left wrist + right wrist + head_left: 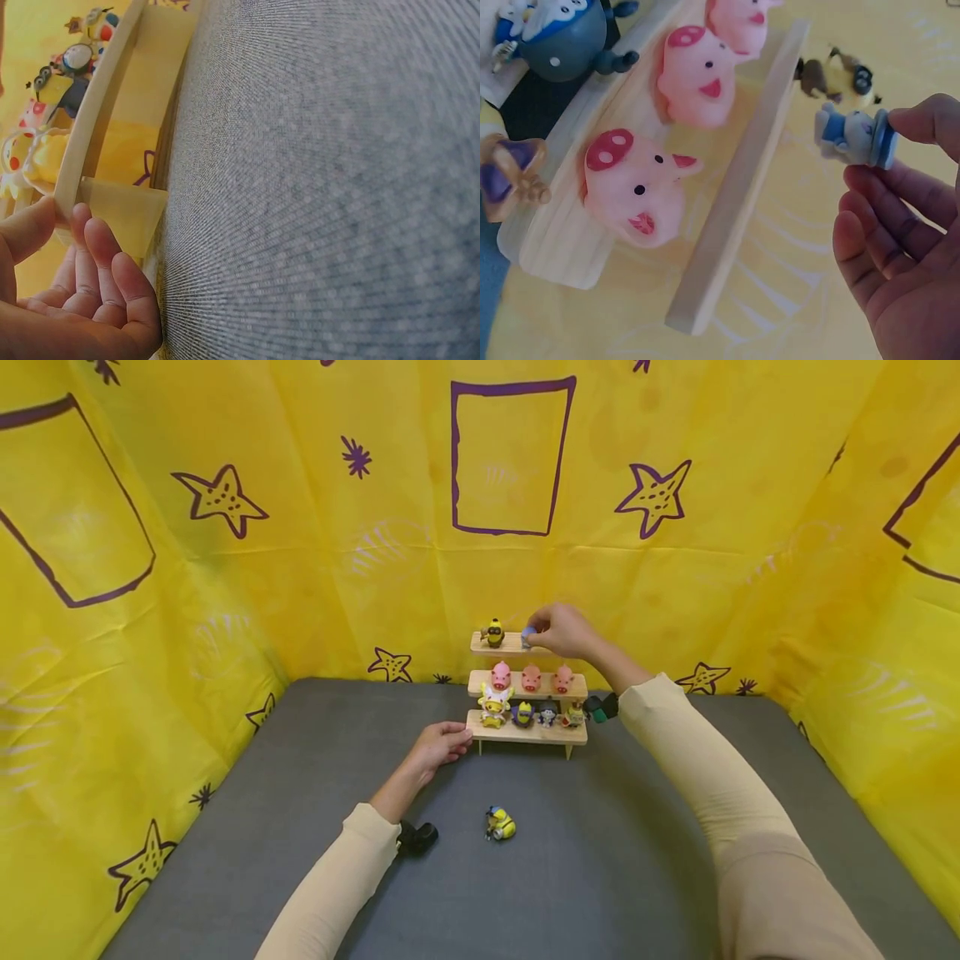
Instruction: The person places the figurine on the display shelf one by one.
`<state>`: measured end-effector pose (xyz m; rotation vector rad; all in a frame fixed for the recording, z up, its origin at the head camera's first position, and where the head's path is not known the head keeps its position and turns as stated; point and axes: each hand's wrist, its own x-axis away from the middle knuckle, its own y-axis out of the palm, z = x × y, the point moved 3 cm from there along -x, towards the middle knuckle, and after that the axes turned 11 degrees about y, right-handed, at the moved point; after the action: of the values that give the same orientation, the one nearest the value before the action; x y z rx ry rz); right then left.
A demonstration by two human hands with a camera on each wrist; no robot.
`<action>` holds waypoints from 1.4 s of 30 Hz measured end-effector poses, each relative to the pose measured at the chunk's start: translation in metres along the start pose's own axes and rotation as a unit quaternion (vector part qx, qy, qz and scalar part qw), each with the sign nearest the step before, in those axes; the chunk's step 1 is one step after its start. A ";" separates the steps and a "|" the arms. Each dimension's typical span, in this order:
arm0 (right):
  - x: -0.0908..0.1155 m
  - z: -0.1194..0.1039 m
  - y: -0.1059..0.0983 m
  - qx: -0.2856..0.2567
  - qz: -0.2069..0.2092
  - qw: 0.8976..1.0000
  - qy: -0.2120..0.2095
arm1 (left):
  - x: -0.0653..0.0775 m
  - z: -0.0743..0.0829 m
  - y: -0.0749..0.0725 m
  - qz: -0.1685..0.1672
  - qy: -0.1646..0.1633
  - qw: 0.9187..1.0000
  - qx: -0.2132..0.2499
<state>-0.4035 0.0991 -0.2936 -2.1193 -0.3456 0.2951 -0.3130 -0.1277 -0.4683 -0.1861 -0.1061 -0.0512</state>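
Observation:
Over the top tier of a wooden three-tier display stand [525, 737], my right hand [564, 630] pinches a small blue-and-white figurine [855, 136] between thumb and fingertips. In the right wrist view the figurine is tilted sideways, close to the top board; whether it touches the board I cannot tell. A yellow goggled figurine [493, 633] stands on that tier's left. My left hand [437, 748] grips the left end of the lowest board, thumb on its upper side and fingers beneath, as the left wrist view shows. Three pink pigs [634, 187] sit along the middle tier.
The lowest tier holds several figurines, among them a yellow one in a white hood [493, 717] and a dark-bodied one [566, 45]. Another yellow figurine [502, 824] lies on the grey cloth [570, 877] in front. Yellow patterned fabric [405, 568] hangs behind and at both sides.

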 end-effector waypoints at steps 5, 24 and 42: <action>-0.009 0.005 0.004 -0.009 -0.003 1.000 0.024 | 0.000 -0.001 0.001 -0.001 0.000 1.000 0.001; -0.030 0.013 0.014 -0.006 0.000 1.000 0.024 | 0.000 0.001 0.000 -0.006 0.002 1.000 -0.003; 0.017 -0.011 -0.005 -0.008 0.047 0.998 -0.035 | -0.002 -0.001 0.000 -0.003 -0.002 1.000 -0.005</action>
<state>-0.3848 0.0987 -0.2850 -2.1475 -0.2891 0.4227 -0.3145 -0.1281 -0.4692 -0.1961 -0.1097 -0.0581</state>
